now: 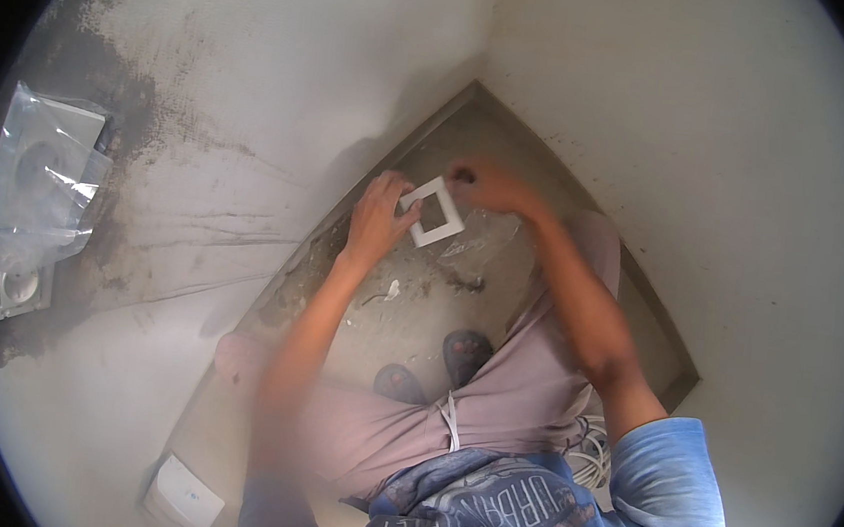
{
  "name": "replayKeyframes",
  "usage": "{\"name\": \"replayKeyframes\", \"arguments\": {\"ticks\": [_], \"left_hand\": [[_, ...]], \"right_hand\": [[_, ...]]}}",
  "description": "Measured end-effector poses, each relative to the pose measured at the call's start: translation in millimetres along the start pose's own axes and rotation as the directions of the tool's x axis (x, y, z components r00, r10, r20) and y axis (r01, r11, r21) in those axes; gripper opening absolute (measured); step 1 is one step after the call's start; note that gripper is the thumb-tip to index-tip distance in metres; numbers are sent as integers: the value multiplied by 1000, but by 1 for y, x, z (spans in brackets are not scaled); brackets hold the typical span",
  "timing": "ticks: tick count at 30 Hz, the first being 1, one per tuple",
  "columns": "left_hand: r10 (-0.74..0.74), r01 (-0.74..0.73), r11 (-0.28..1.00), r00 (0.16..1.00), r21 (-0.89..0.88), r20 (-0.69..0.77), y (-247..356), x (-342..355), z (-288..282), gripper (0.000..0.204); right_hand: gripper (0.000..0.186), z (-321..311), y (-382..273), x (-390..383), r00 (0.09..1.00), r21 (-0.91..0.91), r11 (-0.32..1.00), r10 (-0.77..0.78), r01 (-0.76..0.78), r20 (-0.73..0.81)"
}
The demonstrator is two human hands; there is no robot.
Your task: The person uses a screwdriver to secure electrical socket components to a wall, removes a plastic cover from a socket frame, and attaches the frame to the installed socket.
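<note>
My left hand [383, 216] holds a white square frame [454, 229] with an open middle, like a socket or switch cover frame, gripping it at its left corner between thumb and fingers. Close to the frame's upper right side is my right hand [492, 188], its fingers bent and smeared by motion; whether it holds anything cannot be made out. Below that hand shows a crumpled piece of clear plastic film [484, 247]; I cannot tell whether the hand touches it.
On the stained left wall are sockets [29, 279] partly covered with clear plastic. A white box-like object [187, 496] lies at lower left, and coiled white cable [589, 455] beside my right hip. White walls meet in the corner ahead; small debris [393, 289] dots the floor.
</note>
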State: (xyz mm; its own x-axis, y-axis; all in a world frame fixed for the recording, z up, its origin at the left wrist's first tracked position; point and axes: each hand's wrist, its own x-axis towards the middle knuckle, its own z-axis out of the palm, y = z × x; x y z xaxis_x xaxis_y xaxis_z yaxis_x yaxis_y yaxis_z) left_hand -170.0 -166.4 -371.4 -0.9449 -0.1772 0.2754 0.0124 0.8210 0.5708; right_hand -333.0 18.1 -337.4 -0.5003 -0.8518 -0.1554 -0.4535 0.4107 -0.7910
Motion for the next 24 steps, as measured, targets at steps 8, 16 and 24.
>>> {"name": "replayKeyframes", "arguments": {"ticks": [8,16,24], "left_hand": [[-407,357,825,913,-439,-22,-5,-10,128,21],[-380,386,913,922,-128,73,-12,-34,183,27],[-525,550,835,798,-5,296,7,-122,134,37]], "right_hand": [[26,-85,9,-67,952,242,965,168,-105,-257],[32,-27,221,-83,896,-57,972,187,-228,-404],[25,36,221,-175,570,52,824,434,-564,-697]]}}
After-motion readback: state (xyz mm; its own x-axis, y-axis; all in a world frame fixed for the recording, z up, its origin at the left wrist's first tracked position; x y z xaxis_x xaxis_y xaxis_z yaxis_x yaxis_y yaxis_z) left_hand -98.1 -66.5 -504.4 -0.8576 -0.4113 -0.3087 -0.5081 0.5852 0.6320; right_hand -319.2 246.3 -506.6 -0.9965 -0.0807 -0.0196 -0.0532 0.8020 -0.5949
